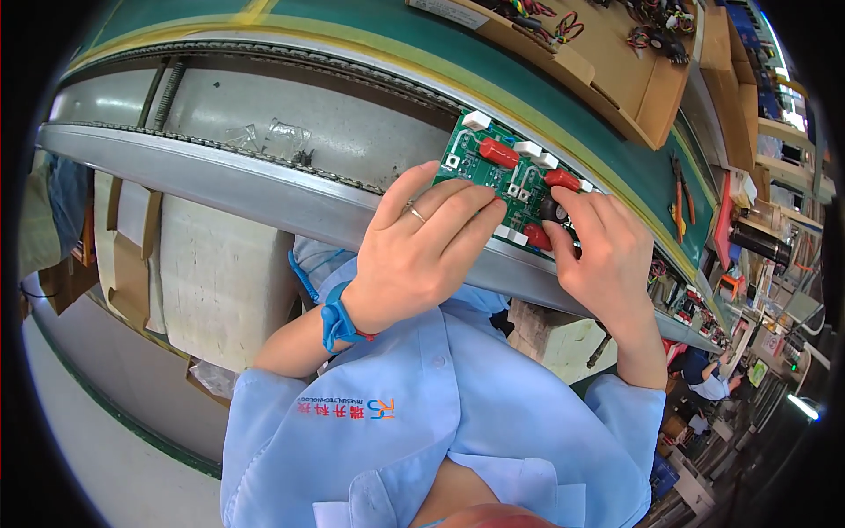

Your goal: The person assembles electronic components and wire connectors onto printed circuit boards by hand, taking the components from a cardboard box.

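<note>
A green circuit board (pixel 472 187) lies on the conveyor rails in front of me, with red block-shaped parts (pixel 499 153) and white connectors (pixel 476 121) standing on it. My left hand (pixel 431 242) reaches over the board's left side, its fingers stretched out and the fingertips resting on or just over the board; its thumb is hidden. At the right part of the board, the thumb and forefinger of my right hand (pixel 606 251) pinch a black round component (pixel 552 209). The component sits at the board's surface between red parts; whether it is seated cannot be made out.
Beyond the rails, a cardboard box (pixel 607 84) holds black parts with coloured wires (pixel 656 42). Pliers (pixel 683 198) lie on the green surface at the right. More populated boards (pixel 691 304) stand farther down the line. Clear plastic scraps (pixel 286 136) lie between the rails.
</note>
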The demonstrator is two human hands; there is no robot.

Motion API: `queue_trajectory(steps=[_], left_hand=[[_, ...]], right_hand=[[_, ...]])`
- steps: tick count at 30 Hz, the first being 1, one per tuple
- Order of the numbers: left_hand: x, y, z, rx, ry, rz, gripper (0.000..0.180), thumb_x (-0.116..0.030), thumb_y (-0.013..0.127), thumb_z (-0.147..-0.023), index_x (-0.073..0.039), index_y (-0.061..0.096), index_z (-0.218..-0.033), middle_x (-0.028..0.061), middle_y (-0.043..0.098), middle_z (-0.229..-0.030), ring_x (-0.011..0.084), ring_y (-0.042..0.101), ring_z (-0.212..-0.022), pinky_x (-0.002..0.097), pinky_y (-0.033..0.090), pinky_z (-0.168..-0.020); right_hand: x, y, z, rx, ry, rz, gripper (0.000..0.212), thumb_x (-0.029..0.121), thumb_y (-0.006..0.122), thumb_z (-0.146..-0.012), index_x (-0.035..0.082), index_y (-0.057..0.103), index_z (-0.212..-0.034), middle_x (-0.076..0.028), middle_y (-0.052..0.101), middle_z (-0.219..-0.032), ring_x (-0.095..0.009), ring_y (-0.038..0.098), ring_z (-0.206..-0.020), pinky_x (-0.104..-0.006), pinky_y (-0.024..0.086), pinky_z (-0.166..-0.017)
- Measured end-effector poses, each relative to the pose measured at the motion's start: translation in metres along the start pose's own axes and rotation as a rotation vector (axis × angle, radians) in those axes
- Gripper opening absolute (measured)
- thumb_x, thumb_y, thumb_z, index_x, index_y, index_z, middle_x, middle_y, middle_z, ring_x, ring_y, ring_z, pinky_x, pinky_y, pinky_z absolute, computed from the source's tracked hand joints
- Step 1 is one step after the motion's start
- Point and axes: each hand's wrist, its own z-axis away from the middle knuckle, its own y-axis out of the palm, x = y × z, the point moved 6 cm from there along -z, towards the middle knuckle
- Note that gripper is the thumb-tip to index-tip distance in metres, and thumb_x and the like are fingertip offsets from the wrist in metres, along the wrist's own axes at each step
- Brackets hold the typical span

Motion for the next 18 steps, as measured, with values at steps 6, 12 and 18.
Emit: queue_trajectory(steps=[6,12,18], left_hand=[[0.0018,-0.0022,-0.0008,-0.020,-0.059,0.043,0.024,-0.004,0.066,-0.074,-0.011,0.074,-0.095,-0.0004,0.070,-0.099,0.0140,0.069,-0.091,0.0375,0.040,-0.105],[0.0010,-0.0020,-0.0002,-0.038,-0.056,0.049,0.024,-0.003,0.066,-0.074,-0.011,0.074,-0.095,-0.0007,0.070,-0.098,0.0137,0.069,-0.088,0.0374,0.041,-0.105],[0.0015,0.0005,0.0040,-0.039,0.019,0.052,0.027,-0.010,0.064,-0.074,-0.005,0.069,-0.100,0.0048,0.064,-0.100,0.0173,0.067,-0.092,0.0414,0.042,-0.106]], right_hand=[[0.0006,0.0031,-0.0034,0.074,0.117,-0.003,0.034,0.005,0.077,-0.073,0.003,0.068,-0.106,-0.009,0.067,-0.087,-0.028,0.064,-0.078,-0.0381,0.051,-0.067],[0.0026,0.0021,-0.0021,0.073,-0.014,0.035,0.033,0.004,0.075,-0.075,0.003,0.068,-0.108,-0.010,0.066,-0.087,-0.029,0.064,-0.076,-0.0389,0.050,-0.066],[0.0027,0.0048,-0.0017,0.090,0.034,0.054,0.033,0.005,0.075,-0.075,0.003,0.068,-0.108,-0.010,0.065,-0.087,-0.029,0.063,-0.075,-0.0392,0.050,-0.065]])
